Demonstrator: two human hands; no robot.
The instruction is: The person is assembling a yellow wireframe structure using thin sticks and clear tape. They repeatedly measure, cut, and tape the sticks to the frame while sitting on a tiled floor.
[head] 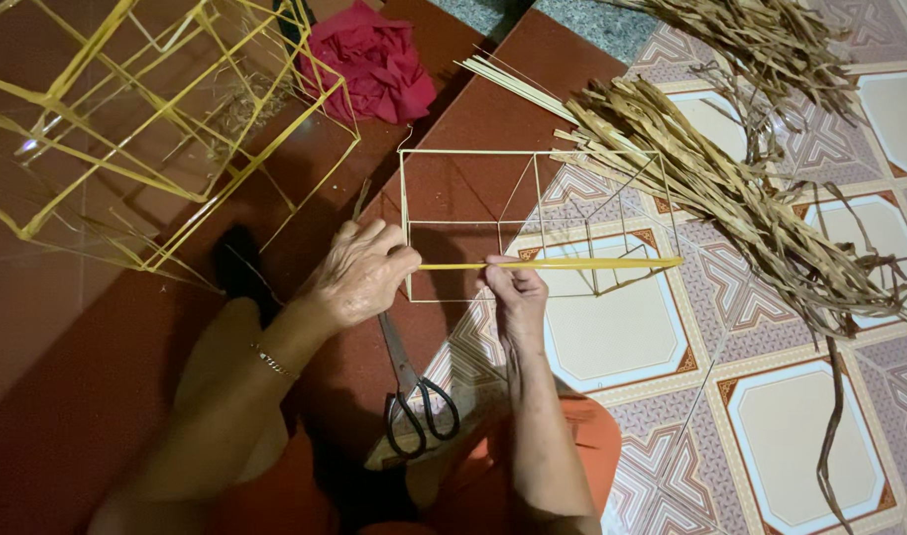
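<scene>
A big yellow stick frame (126,119) lies far left. The left hand (359,272) and right hand (518,292) each pinch a yellow strip (553,265) — held across a small stick frame (533,223) above black scissors (414,381); dried leaves (751,198) lie right.

Left hand (359,272) and right hand (516,292) each pinch one yellow bamboo strip (563,264), held level across a small stick frame (533,223) on the floor (800,436). Scissors (414,391) lie at 6 o'clock of the left hand. Dried leaf strips (731,188) piled at 2 o'clock. Big yellow frame (146,119) at 10 o'clock, red paper flower (374,64) at 12.
</scene>
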